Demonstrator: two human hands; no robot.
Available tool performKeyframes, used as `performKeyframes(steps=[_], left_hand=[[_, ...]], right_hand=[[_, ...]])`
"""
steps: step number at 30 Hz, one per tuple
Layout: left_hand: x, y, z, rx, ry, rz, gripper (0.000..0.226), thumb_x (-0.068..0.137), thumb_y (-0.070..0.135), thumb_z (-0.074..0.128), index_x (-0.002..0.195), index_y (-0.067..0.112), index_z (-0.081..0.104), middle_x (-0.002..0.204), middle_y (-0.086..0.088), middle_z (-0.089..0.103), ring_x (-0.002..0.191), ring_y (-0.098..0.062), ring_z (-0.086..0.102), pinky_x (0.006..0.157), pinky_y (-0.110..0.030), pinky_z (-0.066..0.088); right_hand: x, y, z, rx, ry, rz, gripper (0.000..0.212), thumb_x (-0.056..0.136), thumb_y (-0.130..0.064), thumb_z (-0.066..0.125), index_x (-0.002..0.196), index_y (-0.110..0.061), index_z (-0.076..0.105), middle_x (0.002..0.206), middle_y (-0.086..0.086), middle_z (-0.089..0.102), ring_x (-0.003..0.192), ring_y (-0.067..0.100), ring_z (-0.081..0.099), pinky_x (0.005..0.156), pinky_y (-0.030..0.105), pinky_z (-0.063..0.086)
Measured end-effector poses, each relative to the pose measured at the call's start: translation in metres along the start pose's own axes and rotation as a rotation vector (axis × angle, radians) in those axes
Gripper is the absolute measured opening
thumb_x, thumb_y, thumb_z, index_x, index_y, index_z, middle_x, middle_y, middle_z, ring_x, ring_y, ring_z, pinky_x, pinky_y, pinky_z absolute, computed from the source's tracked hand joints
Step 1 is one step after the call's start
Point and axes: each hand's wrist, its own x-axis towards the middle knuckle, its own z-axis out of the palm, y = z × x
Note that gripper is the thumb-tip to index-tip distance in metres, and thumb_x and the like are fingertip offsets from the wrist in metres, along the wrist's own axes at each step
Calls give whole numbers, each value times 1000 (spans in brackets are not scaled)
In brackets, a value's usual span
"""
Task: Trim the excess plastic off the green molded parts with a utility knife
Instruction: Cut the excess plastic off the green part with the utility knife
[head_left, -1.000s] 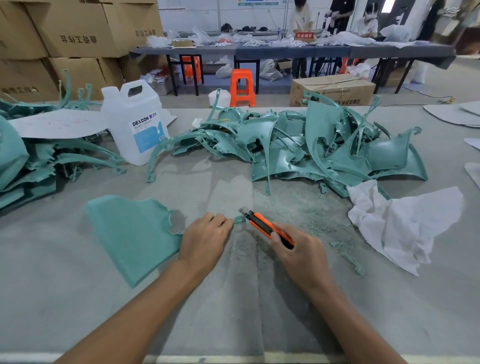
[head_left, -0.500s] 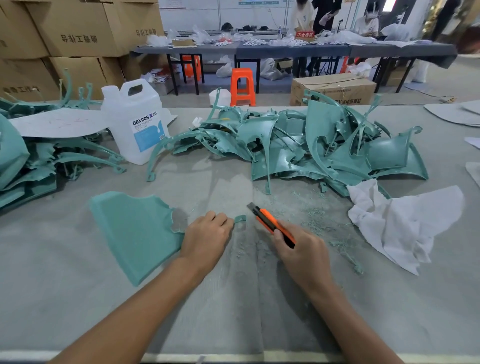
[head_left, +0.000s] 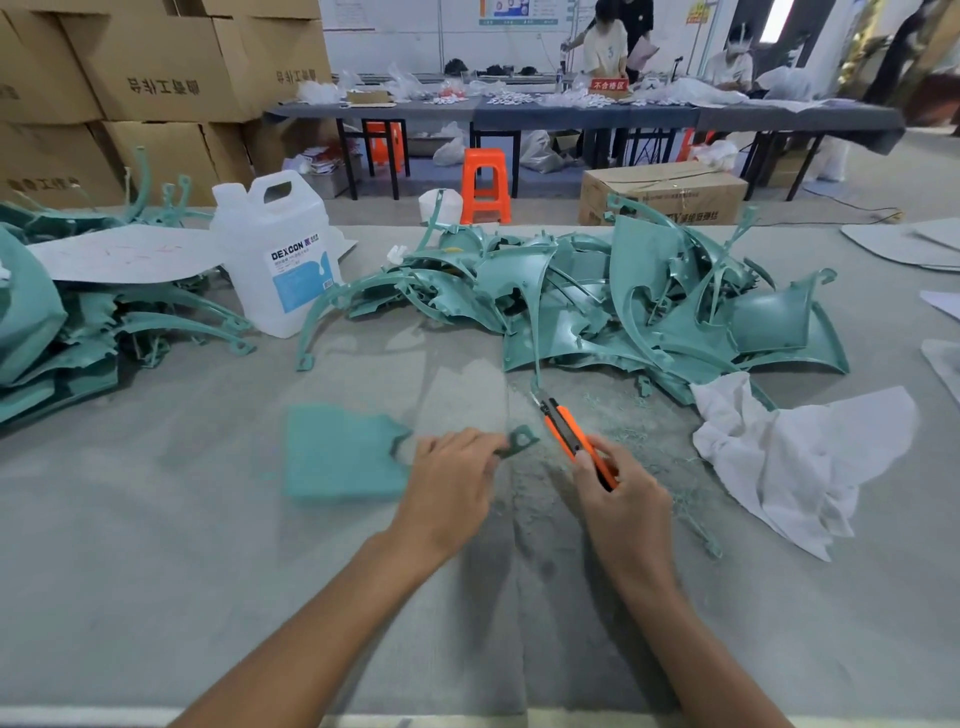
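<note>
A flat green molded part (head_left: 340, 452) lies on the grey table in front of me. My left hand (head_left: 451, 486) grips it at its right side, and a small green tab (head_left: 521, 439) sticks out past my fingers. In my right hand (head_left: 623, 506) is an orange utility knife (head_left: 571, 435). Its blade points up and left, a little to the right of the tab and apart from it. Green shavings (head_left: 613, 415) lie scattered under and around the knife.
A large heap of green parts (head_left: 623, 301) sits behind the knife, another pile (head_left: 62, 332) at far left under a white sheet. A white jug (head_left: 278, 260) stands between them. A white cloth (head_left: 800, 457) lies at right. Cardboard boxes, tables and people are beyond.
The green part has turned and shifted right under my left hand, its tab now showing clearly. My right hand has drawn the knife up and away from the tab.
</note>
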Motion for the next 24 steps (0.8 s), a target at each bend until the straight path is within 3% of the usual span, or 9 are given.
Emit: performKeyframes(steps=[5,8,11,14,16,20,24], left_hand=[[-19,35,-12,-324,-33,55,23,87,16,48,99,26,65,104,14,62,104,-14,54,92,-34,37],[-19,19,-22,-404,55,-35,37,82,14,43,105,24,70,109,7,67,107,-15,59,97,-34,42],[1,-28,-27,-227,87,-298,39,95,16,42,129,22,61,134,0,60,124,-21,51,108,-40,37],[17,-66,-16,-53,-99,-387,47,104,43,34,150,37,35,161,1,31,147,-21,26,117,-46,22],[20,-75,-2,-27,-200,-433,56,101,60,26,154,44,23,165,2,17,151,-19,15,116,-47,16],[15,-80,14,122,-231,-389,71,90,72,23,154,39,28,163,6,24,149,-14,18,110,-41,17],[-1,-86,7,71,-172,-381,71,77,64,34,142,37,45,150,10,42,138,-14,29,104,-35,20]], right_hand=[[0,-1,-2,19,-13,52,47,95,-41,62,139,-24,58,100,-2,73,85,17,65,81,32,49],[0,-2,-2,10,-25,6,40,95,-35,64,133,-25,61,103,-5,72,87,14,65,79,30,48],[-3,-6,-2,16,-57,-43,34,94,-29,66,128,-26,62,100,-11,69,82,11,64,77,35,54],[-3,-5,-2,11,-90,-68,32,90,-27,71,121,-31,62,91,-10,70,74,14,66,71,39,57],[-4,-4,-2,20,-106,-83,31,87,-27,74,115,-36,62,84,-11,70,69,13,66,65,38,57],[-3,-4,0,10,-127,-106,33,85,-29,73,110,-46,59,76,-14,67,62,6,61,57,33,53],[-4,-4,1,3,-156,-123,31,83,-35,69,108,-48,59,75,-17,65,60,6,59,54,28,49]])
